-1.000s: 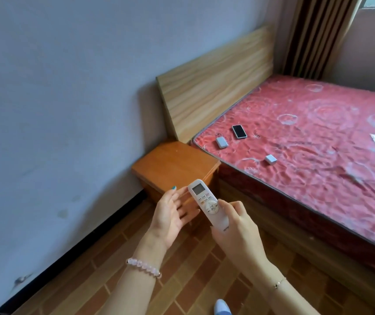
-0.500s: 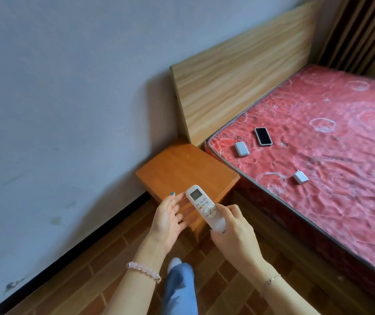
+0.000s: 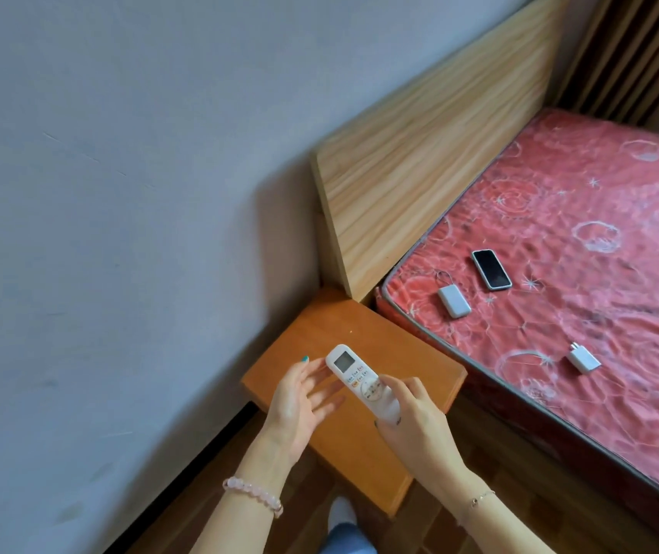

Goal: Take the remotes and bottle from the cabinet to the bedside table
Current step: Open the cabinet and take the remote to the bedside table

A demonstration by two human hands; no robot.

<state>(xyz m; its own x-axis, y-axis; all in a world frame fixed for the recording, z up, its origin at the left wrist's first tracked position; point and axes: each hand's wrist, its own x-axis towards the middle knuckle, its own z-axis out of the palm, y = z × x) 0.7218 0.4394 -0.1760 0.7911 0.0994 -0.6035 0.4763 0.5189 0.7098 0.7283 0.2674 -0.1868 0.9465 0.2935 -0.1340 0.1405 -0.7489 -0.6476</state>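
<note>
While I am standing over the corner of the room, the red bed (image 3: 583, 273) is filling my right side, and the orange bedside desk (image 3: 379, 345) is sitting between it and the wall, its top bare. Over that top I am holding the white remote (image 3: 359, 379) in my right hand (image 3: 411, 421), fingers wrapped around its lower end, screen facing up and its top angling toward the wall. My left hand (image 3: 299, 401) is hovering just beside it, fingers spread and gripping nothing, fingertips near the remote's edge. I judge I am about to set it down. Because I am gripping only the lower end, the top could be tipping and knocking the wood if I let go too high, or it could be sliding off the near edge if I place it too close to me. Neither the bottle nor any other remote is showing.
</note>
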